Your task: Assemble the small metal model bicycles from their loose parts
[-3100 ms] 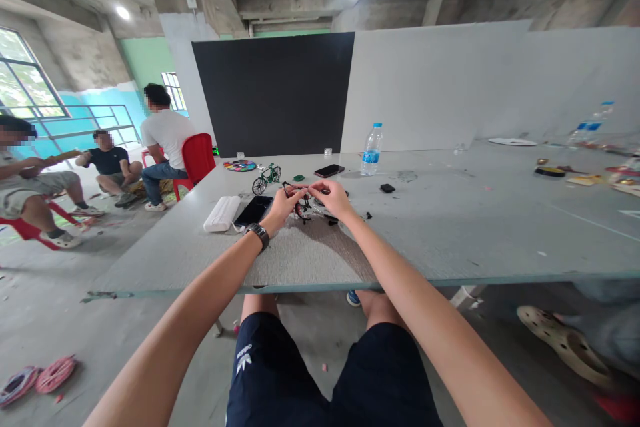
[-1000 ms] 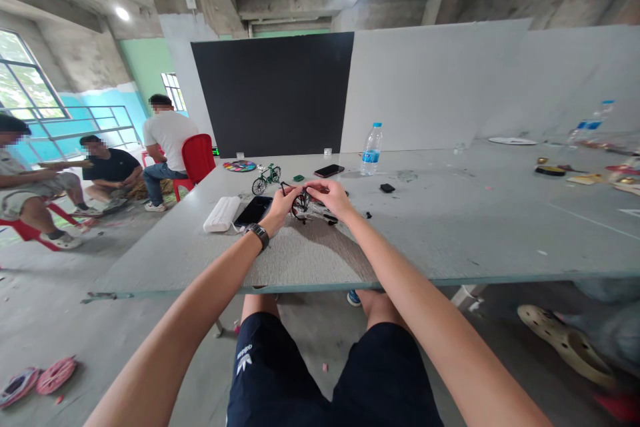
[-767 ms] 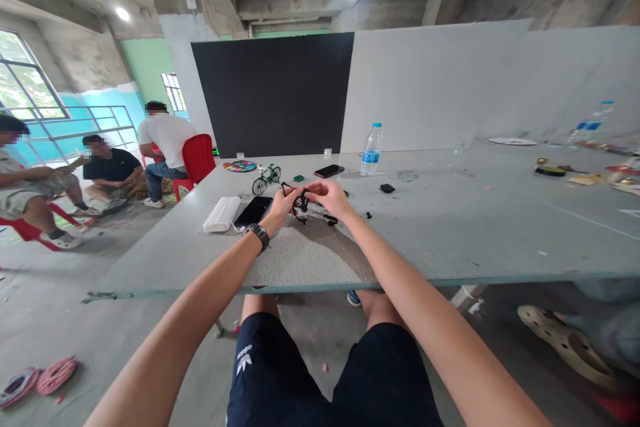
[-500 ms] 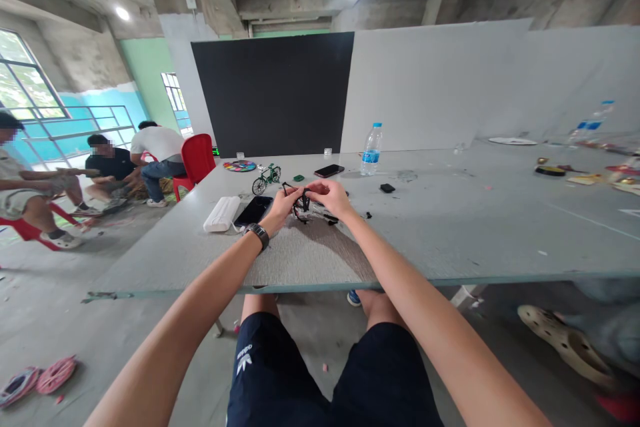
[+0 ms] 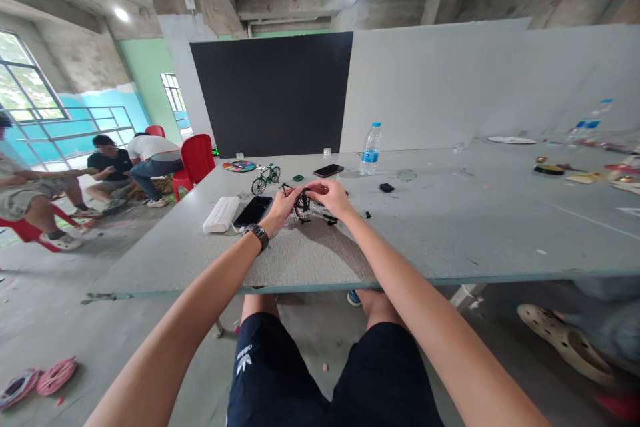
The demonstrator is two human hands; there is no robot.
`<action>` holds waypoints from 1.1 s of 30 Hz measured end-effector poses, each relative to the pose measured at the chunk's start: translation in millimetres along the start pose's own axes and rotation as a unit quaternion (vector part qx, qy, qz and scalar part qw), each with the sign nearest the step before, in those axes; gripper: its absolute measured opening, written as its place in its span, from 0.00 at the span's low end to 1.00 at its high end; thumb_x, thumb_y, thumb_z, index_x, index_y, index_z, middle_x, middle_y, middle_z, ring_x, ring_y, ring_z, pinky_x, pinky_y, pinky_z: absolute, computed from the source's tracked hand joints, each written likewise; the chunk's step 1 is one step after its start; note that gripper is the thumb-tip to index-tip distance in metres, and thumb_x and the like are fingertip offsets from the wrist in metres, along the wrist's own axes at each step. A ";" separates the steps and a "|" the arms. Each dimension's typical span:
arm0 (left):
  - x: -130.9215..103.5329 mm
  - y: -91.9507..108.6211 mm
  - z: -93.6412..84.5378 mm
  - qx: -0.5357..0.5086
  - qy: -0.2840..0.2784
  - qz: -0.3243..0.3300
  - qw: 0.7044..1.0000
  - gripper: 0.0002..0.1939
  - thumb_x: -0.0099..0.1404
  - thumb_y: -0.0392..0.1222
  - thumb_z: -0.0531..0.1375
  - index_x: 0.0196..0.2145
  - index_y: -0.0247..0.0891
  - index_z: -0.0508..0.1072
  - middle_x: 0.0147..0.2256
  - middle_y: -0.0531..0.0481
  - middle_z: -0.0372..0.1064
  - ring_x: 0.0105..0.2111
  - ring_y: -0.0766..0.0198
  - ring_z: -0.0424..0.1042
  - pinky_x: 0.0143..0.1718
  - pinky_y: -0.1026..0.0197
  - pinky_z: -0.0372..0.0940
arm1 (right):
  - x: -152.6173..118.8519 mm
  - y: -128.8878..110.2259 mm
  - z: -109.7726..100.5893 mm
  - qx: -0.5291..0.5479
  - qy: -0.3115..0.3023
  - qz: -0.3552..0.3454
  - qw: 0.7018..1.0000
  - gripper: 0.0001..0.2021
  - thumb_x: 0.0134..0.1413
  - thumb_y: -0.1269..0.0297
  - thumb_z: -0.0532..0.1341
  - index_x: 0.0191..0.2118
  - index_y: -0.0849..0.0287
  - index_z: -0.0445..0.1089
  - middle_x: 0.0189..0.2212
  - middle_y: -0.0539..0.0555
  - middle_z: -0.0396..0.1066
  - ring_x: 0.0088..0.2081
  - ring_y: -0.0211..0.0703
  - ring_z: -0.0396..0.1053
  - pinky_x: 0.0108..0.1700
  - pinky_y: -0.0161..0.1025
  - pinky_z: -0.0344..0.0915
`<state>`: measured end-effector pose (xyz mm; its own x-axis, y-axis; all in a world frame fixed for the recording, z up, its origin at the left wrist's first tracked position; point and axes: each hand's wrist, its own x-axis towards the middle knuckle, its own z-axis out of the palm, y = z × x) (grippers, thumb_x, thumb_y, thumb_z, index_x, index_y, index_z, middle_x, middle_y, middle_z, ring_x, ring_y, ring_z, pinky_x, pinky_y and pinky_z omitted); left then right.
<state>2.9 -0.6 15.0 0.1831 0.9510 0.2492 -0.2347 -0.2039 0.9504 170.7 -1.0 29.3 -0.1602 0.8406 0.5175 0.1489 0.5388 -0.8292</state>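
Note:
Both hands meet over the grey table (image 5: 430, 240), around a small black model (image 5: 305, 208) with thin parts. My left hand (image 5: 281, 207) has its fingers closed on the model's left side. From the right, my right hand (image 5: 330, 196) pinches its upper part. Fingers hide much of the model, so its exact shape is unclear. Small black pieces (image 5: 330, 219) lie just below my right hand. A green model bicycle (image 5: 266, 179) stands behind my left hand, and a small green piece (image 5: 298, 178) lies near it.
Left of my hands are a white power bank (image 5: 221, 215) and a dark phone (image 5: 253, 211). Another phone (image 5: 329, 171), a water bottle (image 5: 371, 149) and a black item (image 5: 387, 187) sit farther back. People (image 5: 107, 170) sit at the far left.
My hands keep nearly the same place and grip on the black model. In the left background, the seated people have shifted their posture, one bending lower.

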 end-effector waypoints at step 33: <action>-3.5 4.2 -2.0 0.069 -0.058 0.066 0.994 0.12 0.60 0.39 0.61 0.38 0.30 0.79 0.25 0.49 0.71 0.22 0.70 0.65 0.23 0.67 0.64 | 1.9 7.5 -3.6 -0.021 -0.064 -0.003 0.998 0.18 0.52 0.49 0.67 0.43 0.57 0.75 0.32 0.54 0.77 0.31 0.41 0.73 0.32 0.36 0.70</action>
<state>-0.6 -4.3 17.7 0.2697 0.8824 0.3855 -0.1328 -0.3625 0.9225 175.0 4.9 24.8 -0.2840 0.8252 0.4883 0.1883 0.5474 -0.8154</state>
